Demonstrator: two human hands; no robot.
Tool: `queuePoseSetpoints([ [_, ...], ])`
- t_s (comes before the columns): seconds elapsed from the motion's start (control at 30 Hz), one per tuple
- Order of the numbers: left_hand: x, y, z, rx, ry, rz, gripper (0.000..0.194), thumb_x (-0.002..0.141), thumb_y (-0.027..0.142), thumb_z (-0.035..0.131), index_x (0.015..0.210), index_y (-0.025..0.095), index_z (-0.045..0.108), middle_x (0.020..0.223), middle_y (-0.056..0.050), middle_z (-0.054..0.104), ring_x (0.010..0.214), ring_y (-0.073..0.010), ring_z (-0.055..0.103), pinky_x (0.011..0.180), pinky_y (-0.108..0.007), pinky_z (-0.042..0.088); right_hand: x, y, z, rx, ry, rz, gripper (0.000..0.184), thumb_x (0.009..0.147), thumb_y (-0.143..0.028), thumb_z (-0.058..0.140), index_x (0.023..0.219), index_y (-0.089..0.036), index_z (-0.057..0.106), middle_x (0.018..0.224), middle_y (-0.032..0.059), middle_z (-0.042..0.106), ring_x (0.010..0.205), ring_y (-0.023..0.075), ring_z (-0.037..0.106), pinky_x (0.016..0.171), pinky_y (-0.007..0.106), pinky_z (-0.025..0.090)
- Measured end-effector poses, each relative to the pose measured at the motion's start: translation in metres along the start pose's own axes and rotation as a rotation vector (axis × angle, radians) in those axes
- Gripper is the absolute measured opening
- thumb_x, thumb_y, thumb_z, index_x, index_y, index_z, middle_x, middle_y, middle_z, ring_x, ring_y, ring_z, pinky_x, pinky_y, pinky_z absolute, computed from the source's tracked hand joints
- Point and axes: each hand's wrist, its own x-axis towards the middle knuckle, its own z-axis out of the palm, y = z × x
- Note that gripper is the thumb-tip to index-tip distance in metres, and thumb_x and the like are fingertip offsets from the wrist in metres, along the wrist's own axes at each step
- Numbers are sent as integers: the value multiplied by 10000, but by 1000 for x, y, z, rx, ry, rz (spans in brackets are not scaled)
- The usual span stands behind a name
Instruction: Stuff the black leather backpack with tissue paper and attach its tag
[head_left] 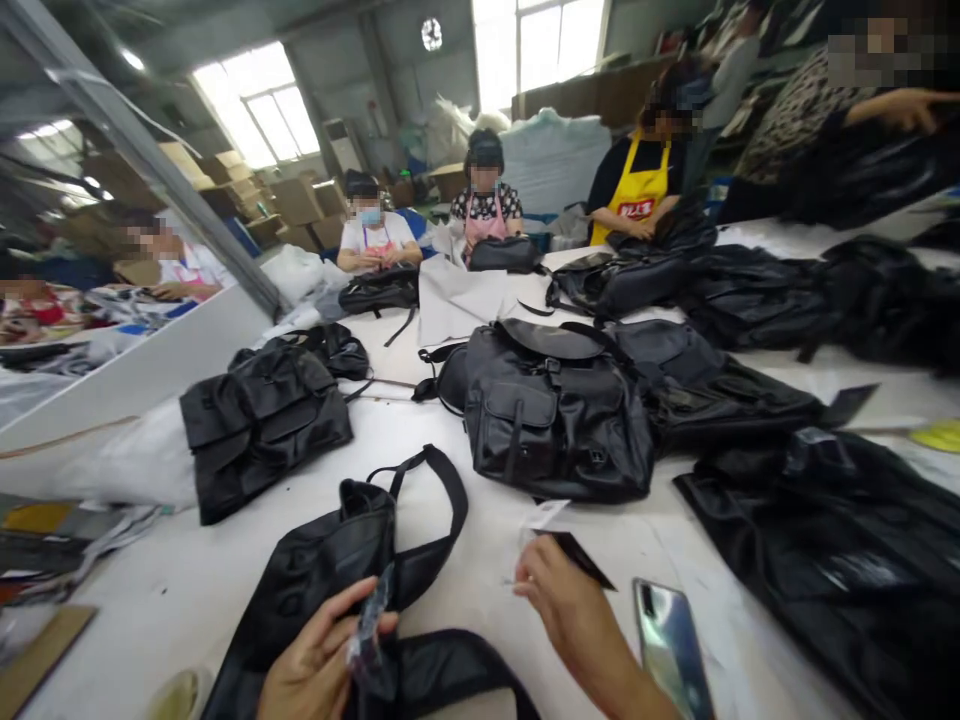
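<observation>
My left hand (319,660) is at the bottom edge, fingers pinched on a small clear packet (369,630) held over a flat black backpack (330,590) with its straps spread on the white table (187,590). My right hand (562,610) is closed on a black card tag (574,555) with a white label (544,515) attached. A full black backpack (559,415) stands just beyond both hands.
A phone (671,650) lies right of my right hand. Another black backpack (259,420) is at the left, a heap of black bags (825,540) at the right. Several seated workers, one in a yellow apron (637,190), handle bags along the far side. Cardboard boxes stand behind.
</observation>
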Motion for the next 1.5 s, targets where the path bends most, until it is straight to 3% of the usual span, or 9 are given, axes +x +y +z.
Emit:
queuePoseSetpoints([
  [0.13,-3,-1,-6,-46,-99,10,819,671,521,792,1333,231,407,1028,-154,719,311,-33,371,315,-184,204,10,-64,65,221,-143,-162,80,857,-141,500,833,-205,541,896,16,592,823,155,567,720,253,429],
  [0.23,-2,-7,-17,-55,-199,28,815,736,508,747,1385,257,323,1054,-147,703,346,-34,411,364,-176,241,12,-90,100,553,-309,40,81,766,-118,540,752,-198,546,703,-38,589,553,99,519,514,193,383],
  [0.33,2,-14,-27,-60,-265,26,771,756,510,727,1367,237,344,1047,-145,694,360,-44,454,379,-176,256,11,-101,121,714,-254,163,73,725,-121,538,693,-186,531,638,-44,570,498,90,482,485,188,371],
  [0.53,2,-13,-36,3,-236,38,735,733,509,728,1335,215,426,953,-99,700,369,-87,500,366,-201,317,3,-108,133,479,-146,43,219,753,-60,474,913,-201,525,796,3,642,710,152,616,652,235,442],
  [0.77,3,-13,-35,191,-199,152,484,796,408,632,1243,231,579,765,0,649,444,-89,496,434,-203,378,4,-100,146,115,-120,-86,234,751,-16,432,886,-205,464,779,29,655,695,195,646,614,262,410],
  [0.93,5,-15,-24,208,-130,164,454,791,462,652,1173,218,623,710,8,624,446,-98,472,435,-212,369,7,-94,134,-39,-214,-118,269,765,-30,436,969,-199,485,849,60,690,780,226,678,652,277,443],
  [1.13,20,-1,-7,-44,-67,83,467,774,439,699,1131,173,557,794,-23,657,454,-40,375,450,-172,267,13,-60,103,-140,-214,-86,421,770,-31,402,1141,-226,447,922,37,684,828,223,668,701,293,447],
  [1.37,33,4,18,-65,-245,-42,434,760,454,700,1041,158,551,722,-9,612,437,-32,333,462,-194,204,10,-43,75,142,-196,8,281,914,-192,384,1167,-274,475,791,-31,627,737,157,627,687,248,431],
  [1.5,32,4,25,-111,-539,-190,413,765,486,695,993,164,575,647,31,506,485,-62,326,503,-222,225,9,-42,65,110,-221,14,289,907,-252,461,1187,-296,519,927,-13,683,869,177,650,768,263,450],
])
